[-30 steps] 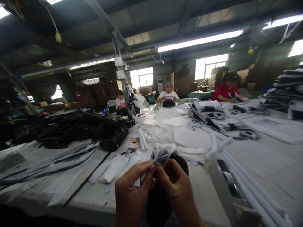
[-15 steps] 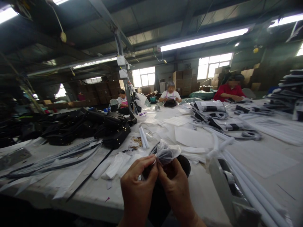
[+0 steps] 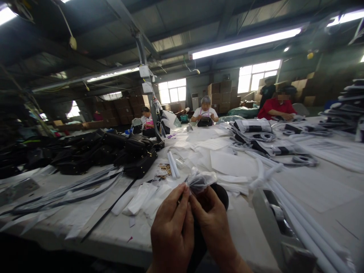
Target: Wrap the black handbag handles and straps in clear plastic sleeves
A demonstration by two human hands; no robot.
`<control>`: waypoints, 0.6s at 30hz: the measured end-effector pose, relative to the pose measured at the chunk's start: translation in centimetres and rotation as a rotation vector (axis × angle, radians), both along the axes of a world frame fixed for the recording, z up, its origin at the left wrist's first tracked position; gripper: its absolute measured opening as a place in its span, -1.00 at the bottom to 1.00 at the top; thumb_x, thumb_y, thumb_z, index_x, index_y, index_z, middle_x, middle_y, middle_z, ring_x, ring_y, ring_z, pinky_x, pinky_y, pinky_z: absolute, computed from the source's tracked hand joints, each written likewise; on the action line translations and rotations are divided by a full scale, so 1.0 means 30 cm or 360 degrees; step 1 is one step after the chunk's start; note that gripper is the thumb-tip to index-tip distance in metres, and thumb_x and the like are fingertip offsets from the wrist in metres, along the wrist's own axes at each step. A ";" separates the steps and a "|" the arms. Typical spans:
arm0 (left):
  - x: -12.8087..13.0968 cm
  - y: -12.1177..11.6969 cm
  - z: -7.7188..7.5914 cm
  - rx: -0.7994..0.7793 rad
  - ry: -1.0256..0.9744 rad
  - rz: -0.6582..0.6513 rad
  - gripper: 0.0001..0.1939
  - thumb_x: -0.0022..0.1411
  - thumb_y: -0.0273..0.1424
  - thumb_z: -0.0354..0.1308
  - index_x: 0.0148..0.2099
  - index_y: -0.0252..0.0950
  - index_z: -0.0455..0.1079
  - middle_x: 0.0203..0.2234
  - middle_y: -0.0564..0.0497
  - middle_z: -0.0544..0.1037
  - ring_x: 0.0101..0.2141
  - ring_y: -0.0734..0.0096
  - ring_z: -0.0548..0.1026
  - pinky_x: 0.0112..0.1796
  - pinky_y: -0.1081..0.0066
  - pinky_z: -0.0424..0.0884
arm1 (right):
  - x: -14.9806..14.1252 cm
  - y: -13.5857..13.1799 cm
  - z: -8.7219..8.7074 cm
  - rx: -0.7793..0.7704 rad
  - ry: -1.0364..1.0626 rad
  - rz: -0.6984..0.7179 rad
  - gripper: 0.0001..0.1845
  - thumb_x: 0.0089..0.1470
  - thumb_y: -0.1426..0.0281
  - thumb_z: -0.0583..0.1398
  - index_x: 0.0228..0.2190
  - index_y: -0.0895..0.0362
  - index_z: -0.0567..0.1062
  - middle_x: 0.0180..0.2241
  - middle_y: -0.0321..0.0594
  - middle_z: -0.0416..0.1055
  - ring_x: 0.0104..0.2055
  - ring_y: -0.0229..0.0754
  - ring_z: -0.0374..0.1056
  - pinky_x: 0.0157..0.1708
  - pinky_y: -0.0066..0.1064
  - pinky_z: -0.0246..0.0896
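Observation:
My left hand (image 3: 172,231) is closed, its thumb and fingertips pinching the near edge of a translucent plastic wrapping (image 3: 200,179). Through the crumpled film something dark grey or black shows, too covered to name. My right hand (image 3: 214,227) grips the same wrapping from the right, fingers curled beneath it and thumb close to the left fingertips. Behind and below the hands is a black item (image 3: 222,195) with a rounded edge, mostly hidden by them.
Black bags (image 3: 139,161) are heaped at left, beside dark straps (image 3: 93,189). A tape dispenser (image 3: 267,216) and white foam tubes (image 3: 309,227) lie at right. White sheets (image 3: 233,163) cover the middle. Wrapped packs (image 3: 253,127) lie farther back. Co-workers sit across the table.
My left hand has turned, its fingers now drawn together over the wrapping's edge. My right hand has barely shifted. A person in dark clothing now stands at the back right.

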State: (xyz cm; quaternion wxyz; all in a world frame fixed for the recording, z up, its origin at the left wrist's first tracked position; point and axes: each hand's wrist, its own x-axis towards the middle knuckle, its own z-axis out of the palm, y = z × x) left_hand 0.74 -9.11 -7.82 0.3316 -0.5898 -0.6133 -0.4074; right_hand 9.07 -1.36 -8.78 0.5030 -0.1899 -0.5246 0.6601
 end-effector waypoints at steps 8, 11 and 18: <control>-0.001 -0.004 -0.015 -0.0045 0.0073 -0.0011 -0.49 0.30 -0.55 0.10 0.28 -0.30 0.29 0.21 -0.17 0.41 0.19 0.15 0.38 0.15 0.21 0.37 | 0.027 -0.002 0.004 0.0028 -0.0049 0.0004 -0.76 0.04 0.23 0.37 -0.26 0.08 0.59 -0.22 -0.18 0.61 -0.20 -0.09 0.51 -0.19 -0.38 0.39; -0.021 -0.020 0.013 -0.0155 -0.0248 -0.0208 -0.57 0.32 -0.51 0.08 0.21 -0.19 0.39 0.18 -0.08 0.45 0.16 0.21 0.42 0.13 0.27 0.39 | 0.035 -0.009 0.018 -0.0019 -0.0043 0.0050 -0.74 0.05 0.22 0.36 -0.22 0.07 0.60 -0.22 -0.19 0.60 -0.19 -0.09 0.50 -0.18 -0.39 0.39; -0.087 -0.029 0.130 -0.0580 -0.1286 -0.0452 -0.67 0.20 -0.21 0.24 -0.02 -0.19 0.52 -0.09 -0.05 0.63 -0.02 0.10 0.56 -0.04 0.26 0.50 | 0.067 0.007 0.052 -0.0022 -0.0066 0.0148 -0.74 0.08 0.20 0.34 -0.27 0.12 0.59 -0.35 -0.24 0.58 -0.27 -0.14 0.48 -0.26 -0.43 0.37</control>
